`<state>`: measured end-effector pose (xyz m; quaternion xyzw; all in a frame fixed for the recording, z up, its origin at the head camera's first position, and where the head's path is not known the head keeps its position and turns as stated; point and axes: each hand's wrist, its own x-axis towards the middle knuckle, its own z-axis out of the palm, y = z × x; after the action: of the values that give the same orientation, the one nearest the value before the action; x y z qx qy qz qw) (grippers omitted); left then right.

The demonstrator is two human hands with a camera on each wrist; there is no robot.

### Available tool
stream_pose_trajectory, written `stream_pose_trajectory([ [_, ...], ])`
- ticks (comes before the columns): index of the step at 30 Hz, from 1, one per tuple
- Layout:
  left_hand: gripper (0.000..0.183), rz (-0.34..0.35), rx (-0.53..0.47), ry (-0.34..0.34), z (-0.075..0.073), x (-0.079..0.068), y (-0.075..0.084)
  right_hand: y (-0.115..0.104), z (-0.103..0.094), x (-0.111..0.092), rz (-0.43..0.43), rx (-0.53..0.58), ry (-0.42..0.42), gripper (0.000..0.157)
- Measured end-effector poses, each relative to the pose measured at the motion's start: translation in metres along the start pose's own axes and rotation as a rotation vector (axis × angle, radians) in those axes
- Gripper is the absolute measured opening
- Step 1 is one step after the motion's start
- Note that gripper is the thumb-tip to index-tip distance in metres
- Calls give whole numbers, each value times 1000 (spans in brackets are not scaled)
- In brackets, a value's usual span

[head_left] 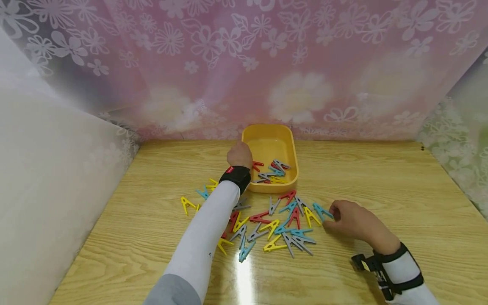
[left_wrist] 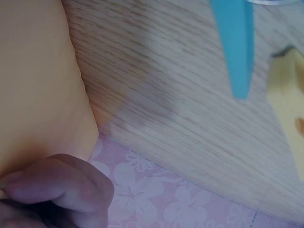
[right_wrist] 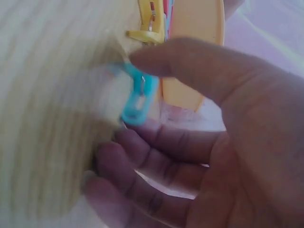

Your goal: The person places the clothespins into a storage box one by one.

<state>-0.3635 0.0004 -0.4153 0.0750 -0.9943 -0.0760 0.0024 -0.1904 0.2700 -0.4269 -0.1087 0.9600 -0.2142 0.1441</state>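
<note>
In the head view, my left hand (head_left: 240, 155) is at the left rim of a yellow plastic bin (head_left: 269, 132). Its fingers are curled and appear to grip the bin's edge; in the left wrist view the thumb lies against the bin wall (left_wrist: 38, 71). My right hand (head_left: 352, 222) is low over the table, right of a pile of clothespins. A blue clothespin (head_left: 322, 211) lies between its thumb and fingers, which curve loosely around it. In the right wrist view, the thumb overlaps this blue clothespin (right_wrist: 140, 90), somewhat blurred, and the fingertips are near its other end.
Several clothespins, including a yellow one (head_left: 275, 244) and a red one (head_left: 260, 217), are scattered in front of the bin. Others, such as a grey one (head_left: 281, 164), lie inside it. The wooden table (head_left: 366, 169) ends at a pink floral cloth (head_left: 228, 84).
</note>
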Motion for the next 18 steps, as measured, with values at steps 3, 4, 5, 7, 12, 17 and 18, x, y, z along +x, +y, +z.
stream_pose_trajectory([
  [3, 28, -1, -4, 5, 0, -1, 0, 1, -1, -2, 10, 2, 18, 30],
  [4, 29, -4, -8, 7, 0, -1, -1, 2, -2, -1, 2, 12, 27, 31],
  [5, 29, -5, -4, 8, 0, -1, -1, 4, -3, -1, -6, 28, 40, 32],
  [7, 28, -7, 5, 11, 0, 0, -1, 5, -7, 0, -28, 76, 81, 33],
  [12, 29, -5, 34, 5, 2, 1, -1, 0, -19, 9, -70, 156, 256, 41],
  [17, 26, 9, 32, 16, -1, 0, 0, -16, -33, 29, -97, 185, 335, 49],
  [18, 26, 9, 31, 22, -1, 0, 0, -20, -35, 34, -103, 196, 340, 49],
])
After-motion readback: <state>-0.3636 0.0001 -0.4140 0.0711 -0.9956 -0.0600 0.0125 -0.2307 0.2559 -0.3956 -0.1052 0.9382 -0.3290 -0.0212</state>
